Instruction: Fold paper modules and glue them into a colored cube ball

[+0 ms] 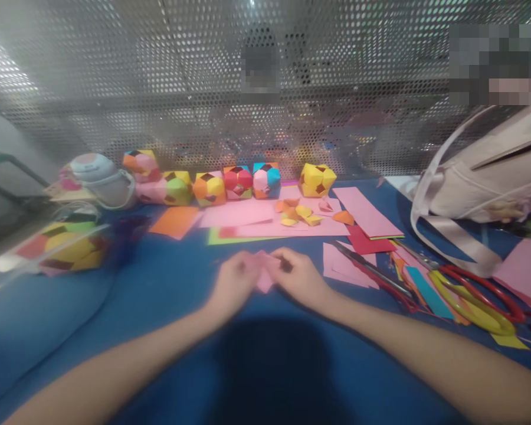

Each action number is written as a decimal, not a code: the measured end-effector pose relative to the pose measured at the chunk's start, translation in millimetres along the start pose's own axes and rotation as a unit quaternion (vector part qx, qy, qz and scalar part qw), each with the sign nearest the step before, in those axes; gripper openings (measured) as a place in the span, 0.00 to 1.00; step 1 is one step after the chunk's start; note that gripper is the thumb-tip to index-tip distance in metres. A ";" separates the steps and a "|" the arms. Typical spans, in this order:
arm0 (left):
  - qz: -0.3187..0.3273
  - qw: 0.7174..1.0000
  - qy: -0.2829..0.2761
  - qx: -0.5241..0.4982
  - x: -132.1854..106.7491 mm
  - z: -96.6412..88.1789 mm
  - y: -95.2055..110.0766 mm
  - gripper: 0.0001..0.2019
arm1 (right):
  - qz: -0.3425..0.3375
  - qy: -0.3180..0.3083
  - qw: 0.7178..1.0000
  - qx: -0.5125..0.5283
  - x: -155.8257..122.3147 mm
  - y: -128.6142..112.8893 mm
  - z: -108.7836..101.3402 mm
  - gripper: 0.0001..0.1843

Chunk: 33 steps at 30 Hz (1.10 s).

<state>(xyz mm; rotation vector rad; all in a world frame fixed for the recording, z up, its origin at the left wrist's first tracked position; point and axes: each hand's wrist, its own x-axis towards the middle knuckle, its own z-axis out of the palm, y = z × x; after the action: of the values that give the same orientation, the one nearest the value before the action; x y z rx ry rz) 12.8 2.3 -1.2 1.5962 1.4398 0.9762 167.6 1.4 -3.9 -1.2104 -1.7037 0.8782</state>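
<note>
A small pink piece of paper, partly folded, is held between my two hands above the blue table. My left hand pinches its left side, and my right hand grips the right side with thumb and fingers together. Fingers cover much of the paper, and some blur hides its creases. Just beyond the hands lie pink paper sheets over a green one. Several small folded yellow and orange pieces rest on those sheets.
Several colourful paper balls line the back, before a perforated metal panel. Scissors, a box cutter and paper strips lie at right, near a pale bag. An orange sheet and white lidded container are left.
</note>
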 end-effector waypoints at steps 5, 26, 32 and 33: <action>0.024 0.999 -0.005 0.030 -1.1 -1.7 0.7 0.07 | 0.059 -0.002 0.997 0.054 -1.2 -5.8 1.7 0.04; -0.159 0.924 0.076 -0.340 17.7 0.4 -0.3 0.11 | 0.185 0.072 0.901 0.386 15.9 14.3 1.5 0.18; -0.135 0.937 0.080 -0.311 12.6 1.6 -6.2 0.09 | 0.130 -0.005 0.967 0.220 8.0 1.9 2.4 0.15; -0.121 0.947 0.078 -0.287 10.4 2.0 -8.0 0.08 | 0.113 -0.014 0.978 0.176 6.5 -0.5 2.6 0.13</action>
<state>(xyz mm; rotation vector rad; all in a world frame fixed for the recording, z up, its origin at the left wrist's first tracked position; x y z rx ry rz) 12.1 13.2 -8.8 0.9158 1.2575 1.2504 163.8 7.2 -2.9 -1.1630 -1.3727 1.2788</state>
